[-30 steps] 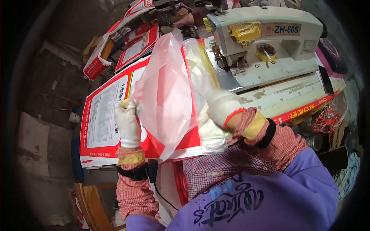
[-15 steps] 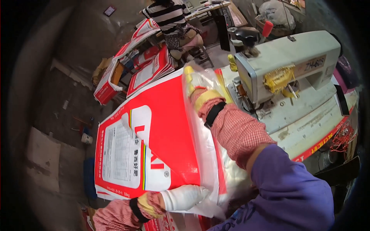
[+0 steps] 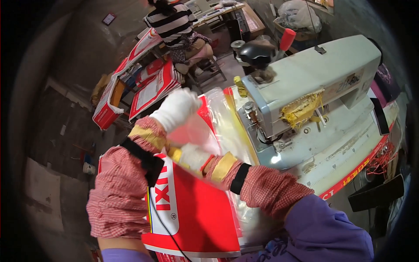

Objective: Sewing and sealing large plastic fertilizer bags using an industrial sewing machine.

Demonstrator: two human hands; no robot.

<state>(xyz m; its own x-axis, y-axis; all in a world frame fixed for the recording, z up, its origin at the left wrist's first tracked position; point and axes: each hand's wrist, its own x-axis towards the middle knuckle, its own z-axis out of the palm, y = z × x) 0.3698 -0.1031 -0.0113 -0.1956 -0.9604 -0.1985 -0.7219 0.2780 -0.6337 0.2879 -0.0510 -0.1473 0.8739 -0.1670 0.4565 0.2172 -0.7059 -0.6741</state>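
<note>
A red and white woven bag (image 3: 196, 214) lies across my lap and onto the machine table, with a clear plastic liner (image 3: 222, 118) coming out of its mouth. My left hand (image 3: 176, 109), in a white glove, is raised above the bag's mouth and is closed on the liner film. My right hand (image 3: 192, 155), also gloved, sits at the bag's mouth just below the left hand. The film covers it, so its grip is unclear. Both forearms wear red checked sleeves with yellow cuffs.
A pale grey sewing machine (image 3: 314, 83) stands to the right of the bag on a worn table (image 3: 349, 144). Red thread (image 3: 384, 157) is tangled at the table's right edge. Stacks of red and white bags (image 3: 148, 87) lie at the back left, beside a seated person in a striped top (image 3: 174, 26).
The bag has dropped lower and nearer to me. My left hand has come up from the bag's lower edge to its mouth, and my right hand has pulled back beneath it.
</note>
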